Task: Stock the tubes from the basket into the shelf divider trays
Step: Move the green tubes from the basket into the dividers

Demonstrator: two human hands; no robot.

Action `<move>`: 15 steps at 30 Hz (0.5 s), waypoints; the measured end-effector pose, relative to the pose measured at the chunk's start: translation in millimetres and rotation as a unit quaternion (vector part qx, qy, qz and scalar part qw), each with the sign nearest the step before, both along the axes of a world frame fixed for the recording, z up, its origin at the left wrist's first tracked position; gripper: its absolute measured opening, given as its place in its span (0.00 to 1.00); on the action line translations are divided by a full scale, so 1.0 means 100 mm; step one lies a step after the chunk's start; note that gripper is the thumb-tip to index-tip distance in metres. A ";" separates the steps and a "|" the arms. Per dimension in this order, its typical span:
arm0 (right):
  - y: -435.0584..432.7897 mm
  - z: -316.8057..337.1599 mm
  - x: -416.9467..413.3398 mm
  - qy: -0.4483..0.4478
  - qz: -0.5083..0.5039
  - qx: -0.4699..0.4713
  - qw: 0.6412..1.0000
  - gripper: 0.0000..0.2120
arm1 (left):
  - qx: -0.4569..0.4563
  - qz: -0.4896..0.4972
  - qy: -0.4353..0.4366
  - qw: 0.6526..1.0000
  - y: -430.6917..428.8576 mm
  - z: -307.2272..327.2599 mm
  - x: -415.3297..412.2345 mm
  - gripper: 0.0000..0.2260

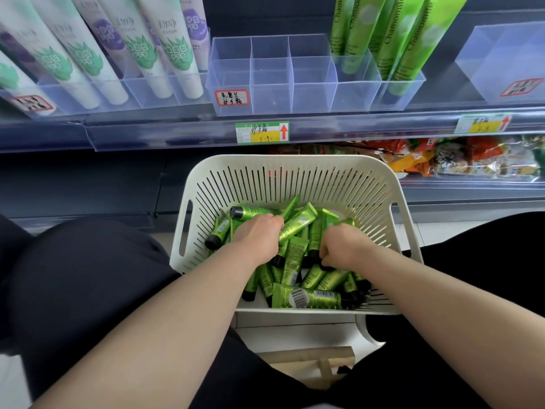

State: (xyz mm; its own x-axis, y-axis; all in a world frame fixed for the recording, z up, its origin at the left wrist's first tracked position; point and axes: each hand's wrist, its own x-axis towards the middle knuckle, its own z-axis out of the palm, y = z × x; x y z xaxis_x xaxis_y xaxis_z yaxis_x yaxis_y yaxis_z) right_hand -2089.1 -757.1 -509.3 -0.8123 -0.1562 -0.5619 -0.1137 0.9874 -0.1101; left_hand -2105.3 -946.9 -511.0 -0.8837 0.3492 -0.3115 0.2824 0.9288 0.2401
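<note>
A cream slotted basket [295, 175] sits between my knees, holding several small green tubes with black caps [306, 298]. My left hand [256, 237] is down in the basket, fingers closed around a green tube [298, 225] that points up and right. My right hand [343, 246] is curled over the pile, gripping tubes by their black caps. On the shelf above stands a clear divider tray [274, 84] whose left cells are bare. Its right cells hold tall green Chamomile tubes [392, 39].
White tubes with green and purple prints [153, 51] fill trays at the left. Another clear tray [501, 60] stands at far right. Price labels [262, 132] line the shelf edge. Snack packets [442, 160] lie on the lower shelf. A wooden stool [312, 358] is below.
</note>
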 end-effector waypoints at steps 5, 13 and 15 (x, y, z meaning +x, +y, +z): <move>0.08 -0.04 -0.06 0.068 -0.068 0.002 0.995 0.12 | -0.005 -0.013 -0.006 1.000 0.04 0.00 0.03 0.15; -0.05 -0.05 0.02 -0.020 -0.044 0.022 0.999 0.16 | -0.059 -0.049 -0.007 0.997 0.12 -0.13 0.10 0.19; -0.05 -0.05 0.04 -0.036 -0.028 0.031 0.998 0.12 | -0.068 -0.052 -0.006 0.996 0.13 -0.13 0.10 0.21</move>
State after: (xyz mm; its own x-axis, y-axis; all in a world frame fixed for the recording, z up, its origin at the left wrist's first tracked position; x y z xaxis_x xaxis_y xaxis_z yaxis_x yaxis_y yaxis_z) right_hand -2085.2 -762.3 -513.9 -0.7758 -0.0749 -0.6265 -0.0516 0.9971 -0.0553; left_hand -2095.8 -933.5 -524.3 -0.8411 0.3920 -0.3728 0.3762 0.9190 0.1176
